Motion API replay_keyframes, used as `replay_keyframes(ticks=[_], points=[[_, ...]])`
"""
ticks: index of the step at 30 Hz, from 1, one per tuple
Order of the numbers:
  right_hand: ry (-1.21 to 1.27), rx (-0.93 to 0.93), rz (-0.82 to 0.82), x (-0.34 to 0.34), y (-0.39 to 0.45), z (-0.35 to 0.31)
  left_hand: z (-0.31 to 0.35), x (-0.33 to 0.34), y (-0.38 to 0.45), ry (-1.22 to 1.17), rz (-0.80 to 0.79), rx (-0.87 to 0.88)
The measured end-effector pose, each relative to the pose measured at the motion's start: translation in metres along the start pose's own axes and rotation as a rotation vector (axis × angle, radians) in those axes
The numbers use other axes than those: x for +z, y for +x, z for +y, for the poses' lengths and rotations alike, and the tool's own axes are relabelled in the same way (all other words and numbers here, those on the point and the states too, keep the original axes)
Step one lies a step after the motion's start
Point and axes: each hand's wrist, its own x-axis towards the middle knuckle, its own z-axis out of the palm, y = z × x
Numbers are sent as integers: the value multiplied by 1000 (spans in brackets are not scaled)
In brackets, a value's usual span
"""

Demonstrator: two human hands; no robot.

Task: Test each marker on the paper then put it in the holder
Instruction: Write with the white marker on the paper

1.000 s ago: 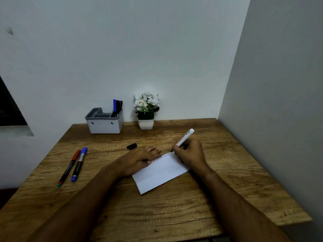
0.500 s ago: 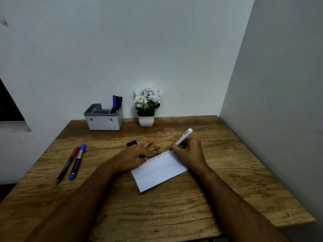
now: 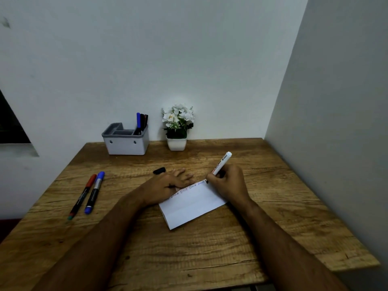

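A folded white paper (image 3: 193, 204) lies mid-table with small scribbles along its far edge. My left hand (image 3: 168, 185) lies flat on the paper's left corner, fingers spread. My right hand (image 3: 228, 183) grips a white marker (image 3: 221, 162), its tip touching the paper's far right corner. The marker's black cap (image 3: 159, 170) lies just beyond my left fingers. A red-capped marker (image 3: 83, 195) and a blue marker (image 3: 95, 192) lie side by side at the left. The grey holder (image 3: 126, 143) stands at the back with a few markers (image 3: 141, 122) upright in its right compartment.
A small white pot of white flowers (image 3: 177, 128) stands right of the holder against the back wall. A grey wall runs along the table's right edge. The wooden table (image 3: 210, 248) has its front right corner cut off at an angle.
The marker tip has travelled rightward along the paper's far edge, leaving more scribbles. My left hand stays pressed on the paper. The head camera has shifted slightly.
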Motion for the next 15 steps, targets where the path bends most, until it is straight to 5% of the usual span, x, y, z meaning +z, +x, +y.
replay_keyframes(ticks=[15], points=[[25,25,70,-1,2,2,-3,2,1,-36,-12,16]])
